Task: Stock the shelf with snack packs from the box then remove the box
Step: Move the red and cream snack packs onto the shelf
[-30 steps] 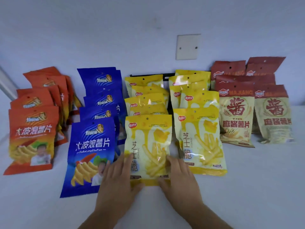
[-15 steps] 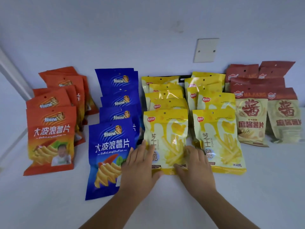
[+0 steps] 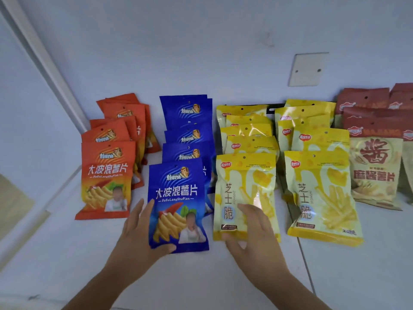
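Note:
Rows of snack packs stand on the white shelf: orange packs at the left, then blue packs, two rows of yellow packs, and brown packs at the right. My left hand grips the lower left edge of the front blue pack, thumb under its bottom edge. My right hand lies over the lower part of the front yellow pack, fingers spread, thumb at its bottom edge. A second front yellow pack stands to its right. No box is in view.
A white wall backs the rows, with a blank switch plate above the yellow packs. A white frame edge slants down the left side. Bare shelf surface lies in front of the packs.
My left hand has shifted left from the front yellow pack to the front blue pack and taken hold of its edge. My right hand has stayed on the yellow pack. The view has turned left.

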Demonstrator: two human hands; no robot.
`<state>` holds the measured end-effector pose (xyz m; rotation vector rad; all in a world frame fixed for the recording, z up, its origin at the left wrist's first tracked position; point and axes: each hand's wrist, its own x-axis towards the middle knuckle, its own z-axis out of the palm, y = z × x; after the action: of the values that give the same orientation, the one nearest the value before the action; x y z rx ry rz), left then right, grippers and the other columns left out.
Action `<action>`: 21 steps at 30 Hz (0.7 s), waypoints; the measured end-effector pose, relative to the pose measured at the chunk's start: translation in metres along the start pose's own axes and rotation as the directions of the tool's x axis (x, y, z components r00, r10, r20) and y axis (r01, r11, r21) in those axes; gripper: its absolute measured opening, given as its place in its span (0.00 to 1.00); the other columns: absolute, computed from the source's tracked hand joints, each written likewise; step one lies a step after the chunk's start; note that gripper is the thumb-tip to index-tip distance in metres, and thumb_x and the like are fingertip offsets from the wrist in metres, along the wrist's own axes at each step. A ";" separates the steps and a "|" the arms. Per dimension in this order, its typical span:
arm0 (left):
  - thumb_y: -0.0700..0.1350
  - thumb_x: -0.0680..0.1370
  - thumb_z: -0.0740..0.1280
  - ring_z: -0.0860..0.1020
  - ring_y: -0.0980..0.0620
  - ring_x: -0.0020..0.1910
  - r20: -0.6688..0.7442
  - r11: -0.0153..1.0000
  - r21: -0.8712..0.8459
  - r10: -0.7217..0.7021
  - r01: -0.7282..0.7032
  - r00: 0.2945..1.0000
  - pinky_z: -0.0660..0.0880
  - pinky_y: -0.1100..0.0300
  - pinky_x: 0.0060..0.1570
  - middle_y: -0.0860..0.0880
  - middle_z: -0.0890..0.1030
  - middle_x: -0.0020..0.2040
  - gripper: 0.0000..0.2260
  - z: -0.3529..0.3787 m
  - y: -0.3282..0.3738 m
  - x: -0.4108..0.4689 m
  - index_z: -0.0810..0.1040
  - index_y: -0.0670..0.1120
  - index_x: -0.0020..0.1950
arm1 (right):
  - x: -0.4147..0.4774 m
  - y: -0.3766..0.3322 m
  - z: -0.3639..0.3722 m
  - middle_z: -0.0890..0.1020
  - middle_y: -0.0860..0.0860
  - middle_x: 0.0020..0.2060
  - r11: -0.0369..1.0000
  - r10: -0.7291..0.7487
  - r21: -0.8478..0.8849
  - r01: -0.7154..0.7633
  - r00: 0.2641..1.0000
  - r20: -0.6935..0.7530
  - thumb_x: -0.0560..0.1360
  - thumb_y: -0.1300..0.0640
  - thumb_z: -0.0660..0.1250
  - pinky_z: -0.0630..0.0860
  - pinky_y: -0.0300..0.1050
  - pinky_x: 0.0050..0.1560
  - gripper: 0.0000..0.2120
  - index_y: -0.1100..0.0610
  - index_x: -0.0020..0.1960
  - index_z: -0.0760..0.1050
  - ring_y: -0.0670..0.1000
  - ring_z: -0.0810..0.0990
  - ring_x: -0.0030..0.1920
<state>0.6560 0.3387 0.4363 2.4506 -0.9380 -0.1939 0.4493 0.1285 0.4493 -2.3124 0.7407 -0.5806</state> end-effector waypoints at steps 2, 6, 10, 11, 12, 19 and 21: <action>0.68 0.64 0.74 0.56 0.52 0.79 0.050 0.999 -0.036 -0.023 0.025 0.998 0.72 0.50 0.68 0.55 0.49 0.81 0.54 0.006 -0.013 0.001 0.45 0.59 0.81 | -0.002 -0.021 0.012 0.67 0.38 0.67 0.991 0.006 0.130 -0.024 0.991 0.135 0.75 0.43 0.71 0.70 0.32 0.62 0.33 0.44 0.75 0.60 0.37 0.66 0.66; 0.73 0.61 0.72 0.63 0.53 0.75 0.055 0.988 -0.152 0.032 -0.023 0.998 0.74 0.48 0.67 0.55 0.58 0.78 0.54 0.019 -0.021 0.013 0.46 0.63 0.79 | 0.006 -0.047 0.033 0.68 0.39 0.67 0.992 -0.023 0.128 -0.013 0.961 0.276 0.74 0.43 0.70 0.70 0.35 0.62 0.34 0.42 0.75 0.59 0.42 0.69 0.67; 0.71 0.65 0.72 0.64 0.55 0.73 0.069 0.979 -0.179 0.116 -0.102 0.991 0.73 0.55 0.66 0.54 0.60 0.76 0.50 0.024 -0.011 0.029 0.43 0.64 0.77 | 0.023 -0.057 0.047 0.68 0.44 0.71 0.988 0.006 -0.151 0.029 0.974 0.228 0.77 0.43 0.65 0.69 0.42 0.66 0.33 0.47 0.77 0.55 0.47 0.69 0.70; 0.74 0.64 0.69 0.64 0.55 0.73 0.067 0.976 -0.187 0.127 -0.113 0.990 0.73 0.55 0.66 0.54 0.60 0.76 0.51 0.024 -0.011 0.034 0.43 0.63 0.78 | 0.028 -0.058 0.050 0.68 0.45 0.71 0.983 0.004 -0.183 0.033 0.980 0.199 0.78 0.43 0.64 0.69 0.43 0.67 0.32 0.47 0.77 0.55 0.48 0.69 0.69; 0.77 0.63 0.67 0.64 0.56 0.73 0.065 0.972 -0.198 0.139 -0.124 0.988 0.73 0.56 0.66 0.55 0.60 0.76 0.53 0.023 -0.011 0.040 0.44 0.62 0.79 | 0.032 -0.060 0.052 0.67 0.46 0.71 0.979 0.001 -0.199 0.036 0.983 0.182 0.79 0.43 0.64 0.68 0.42 0.67 0.31 0.47 0.77 0.55 0.48 0.68 0.70; 0.66 0.69 0.74 0.65 0.59 0.71 -0.009 0.962 -0.188 0.201 -0.199 0.980 0.75 0.58 0.64 0.56 0.63 0.74 0.50 0.030 -0.016 0.076 0.43 0.62 0.78 | 0.067 -0.059 0.089 0.74 0.48 0.67 0.894 0.040 -0.449 0.000 0.996 0.081 0.74 0.43 0.70 0.78 0.49 0.56 0.31 0.47 0.70 0.59 0.51 0.77 0.63; 0.63 0.69 0.75 0.67 0.57 0.70 -0.045 0.965 -0.169 0.196 -0.201 0.980 0.74 0.58 0.64 0.54 0.65 0.73 0.51 0.030 -0.014 0.086 0.45 0.59 0.80 | 0.077 -0.055 0.097 0.71 0.47 0.70 0.875 0.052 -0.484 0.000 0.994 0.094 0.78 0.42 0.63 0.73 0.48 0.61 0.30 0.48 0.76 0.56 0.50 0.74 0.67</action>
<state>0.7197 0.2785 0.4073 2.1804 -1.0993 -0.1626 0.5813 0.1567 0.4350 -2.7594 0.9498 -0.2744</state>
